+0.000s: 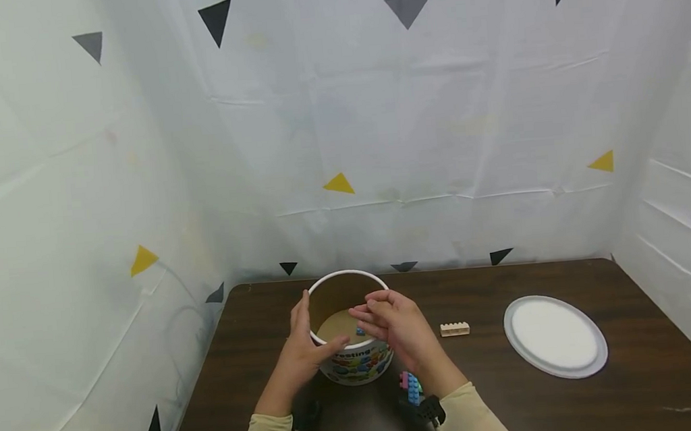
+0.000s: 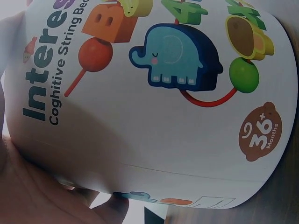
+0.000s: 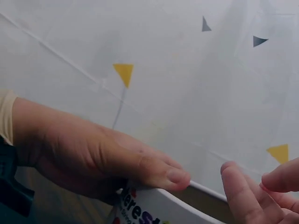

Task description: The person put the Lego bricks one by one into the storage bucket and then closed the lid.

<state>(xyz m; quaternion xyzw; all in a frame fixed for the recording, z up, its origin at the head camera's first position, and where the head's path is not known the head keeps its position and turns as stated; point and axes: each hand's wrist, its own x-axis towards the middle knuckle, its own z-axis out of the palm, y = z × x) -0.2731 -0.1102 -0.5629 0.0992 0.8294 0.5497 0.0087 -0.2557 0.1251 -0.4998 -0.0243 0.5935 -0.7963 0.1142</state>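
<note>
A round paper tub with a white rim and colourful printing stands on the table. My left hand grips its left side, thumb over the front rim and fingers along the outer wall. In the left wrist view the tub's printed wall, with a blue elephant, fills most of the picture. Over the tub's opening is my right hand, fingers loosely bent, thumb close to the index finger, nothing visible between them. Inside the tub, below those fingertips, a small blue toy brick shows against the tan bottom.
Blue, pink and green toy bricks lie in front of the tub, partly behind my right wrist. A beige brick lies right of the tub, and a round white lid further right. White sheeting surrounds the dark wooden table.
</note>
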